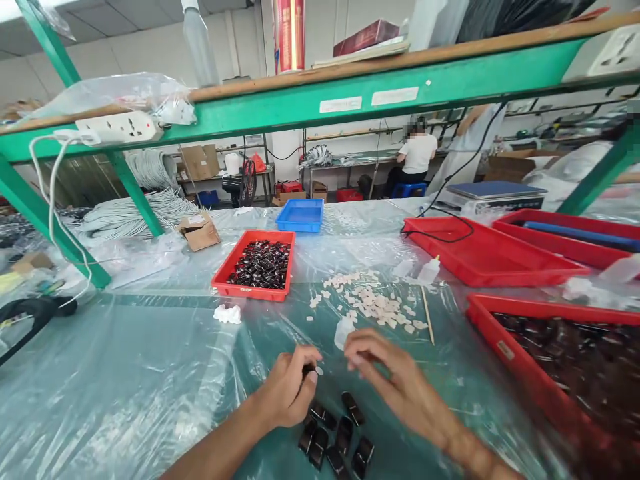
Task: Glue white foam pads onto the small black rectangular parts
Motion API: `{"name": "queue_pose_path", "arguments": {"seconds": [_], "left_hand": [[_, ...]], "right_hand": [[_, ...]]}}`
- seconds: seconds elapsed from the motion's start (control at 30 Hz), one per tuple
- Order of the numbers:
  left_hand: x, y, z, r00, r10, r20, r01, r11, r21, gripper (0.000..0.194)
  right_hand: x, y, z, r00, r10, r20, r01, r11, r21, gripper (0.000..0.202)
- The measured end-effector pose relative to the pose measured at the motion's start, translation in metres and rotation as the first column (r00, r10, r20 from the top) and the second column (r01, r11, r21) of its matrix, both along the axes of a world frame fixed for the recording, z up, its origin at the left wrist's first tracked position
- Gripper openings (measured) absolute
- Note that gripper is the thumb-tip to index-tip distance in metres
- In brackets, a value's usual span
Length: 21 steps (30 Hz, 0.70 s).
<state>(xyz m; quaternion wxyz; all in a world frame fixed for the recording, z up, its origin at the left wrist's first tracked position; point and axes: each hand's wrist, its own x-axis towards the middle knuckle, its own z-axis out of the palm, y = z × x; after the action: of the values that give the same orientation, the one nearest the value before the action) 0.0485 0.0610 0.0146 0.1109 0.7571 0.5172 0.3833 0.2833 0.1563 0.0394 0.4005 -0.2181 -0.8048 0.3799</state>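
My left hand is closed in a pinch around a small black glossy part. A small white disc-like spot shows at that part's end, by the fingertips. To the right, my right hand has thumb and fingers curled together, and what they hold, if anything, is hidden. Just beyond its fingertips is a small translucent white plastic piece, perhaps a bottle; contact with the fingers is unclear. Several black glossy parts lie loose on the plastic-covered table below and between my hands.
Small pale pieces are scattered ahead, beside a thin stick and a yellow-tipped bottle. Red trays of dark parts stand left and right. Behind are a blue tray and a green shelf beam. A person sits far back.
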Motion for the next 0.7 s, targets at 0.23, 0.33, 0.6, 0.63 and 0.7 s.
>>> {"name": "queue_pose_path", "arguments": {"seconds": [0.23, 0.33, 0.6, 0.63, 0.7], "left_hand": [[0.005, -0.003, 0.003, 0.997, -0.055, -0.056, 0.055, 0.998, -0.015, 0.015], [0.005, -0.003, 0.003, 0.996, -0.076, -0.055, 0.075, 0.997, -0.016, 0.013], [0.006, -0.005, -0.002, 0.999, -0.033, -0.033, 0.032, 0.999, -0.022, 0.011], [0.006, -0.004, -0.004, 0.999, -0.027, -0.029, 0.026, 0.999, -0.034, 0.012], [0.006, -0.003, -0.008, 0.999, -0.027, -0.020, 0.026, 0.998, -0.050, 0.014]], "right_hand": [[-0.022, -0.032, -0.010, 0.978, 0.182, -0.098, -0.203, 0.938, -0.280, 0.021], [-0.022, -0.029, -0.013, 0.984, 0.165, -0.059, -0.176, 0.930, -0.324, 0.025], [-0.018, -0.022, -0.007, 0.971, 0.233, -0.055, -0.231, 0.847, -0.479, 0.033], [-0.018, -0.021, -0.007, 0.968, 0.245, -0.062, -0.243, 0.834, -0.496, 0.033], [-0.017, -0.021, -0.006, 0.961, 0.261, -0.096, -0.270, 0.789, -0.552, 0.032]]}}
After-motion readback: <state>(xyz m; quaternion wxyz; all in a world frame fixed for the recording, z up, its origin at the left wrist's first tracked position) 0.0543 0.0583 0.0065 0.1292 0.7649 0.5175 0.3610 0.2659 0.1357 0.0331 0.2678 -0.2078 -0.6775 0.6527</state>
